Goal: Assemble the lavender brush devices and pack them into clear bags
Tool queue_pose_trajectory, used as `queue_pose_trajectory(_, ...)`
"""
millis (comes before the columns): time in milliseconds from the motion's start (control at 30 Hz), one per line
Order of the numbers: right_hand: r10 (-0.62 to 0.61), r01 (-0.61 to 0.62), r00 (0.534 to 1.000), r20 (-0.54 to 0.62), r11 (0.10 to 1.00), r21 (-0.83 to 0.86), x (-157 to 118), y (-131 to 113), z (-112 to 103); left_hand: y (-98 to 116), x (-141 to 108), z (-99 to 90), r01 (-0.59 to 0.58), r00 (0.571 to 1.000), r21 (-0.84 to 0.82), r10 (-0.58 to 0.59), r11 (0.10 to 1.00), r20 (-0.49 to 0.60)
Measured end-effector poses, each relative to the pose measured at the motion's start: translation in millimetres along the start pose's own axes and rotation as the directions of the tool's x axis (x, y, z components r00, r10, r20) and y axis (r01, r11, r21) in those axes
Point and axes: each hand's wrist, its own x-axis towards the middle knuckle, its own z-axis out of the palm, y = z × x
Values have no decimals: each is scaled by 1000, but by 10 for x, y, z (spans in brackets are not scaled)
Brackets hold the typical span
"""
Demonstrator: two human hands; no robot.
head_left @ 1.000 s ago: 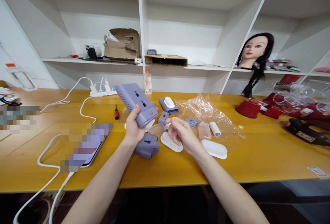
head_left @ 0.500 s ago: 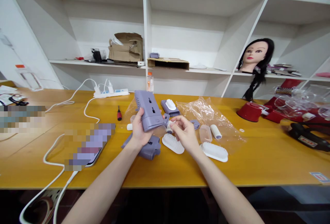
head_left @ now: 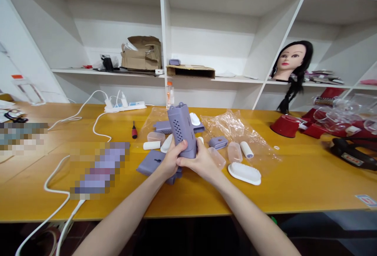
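A purple plastic housing with rows of holes and slots is held upright between both hands over the table. My left hand grips its lower left side, the thumb across the front. My right hand closes round the lower right side, its thumb near the bottom edge. Beneath and left of my left hand lies another purple housing. Behind the held piece are a further purple housing and a white bristled brush. A white cylinder lies left of my left hand.
To the right lie a white brush base, a clear cup, a white roller, a purple ring part and plastic film. A red screwdriver, cabled phone and power strip are left.
The purple housing has turned more upright and shifted right. My right hand has moved from the small parts onto the housing, so both hands now hold it.
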Motion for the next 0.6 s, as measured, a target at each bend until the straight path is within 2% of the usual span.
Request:
queue_pose_trajectory(133,-18,-7,989,-147,986,-167,-36,-38,61,86,9,32,-51,997,11,50,999,55)
queue_pose_trajectory(367,-93,71,988,-127,983,-170,-74,-14,102,135,-25,104,-75,997,88,75,993,9)
queue_pose_trajectory(500,-124,96,986,-114,969,-226,-105,-38,101,144,-26,97,-84,996,-10,84,996,-3)
queue_pose_trajectory(600,-162,121,978,-131,955,-272,-110,-69,131,169,-9,83,-47,999,-105,47,993,2)
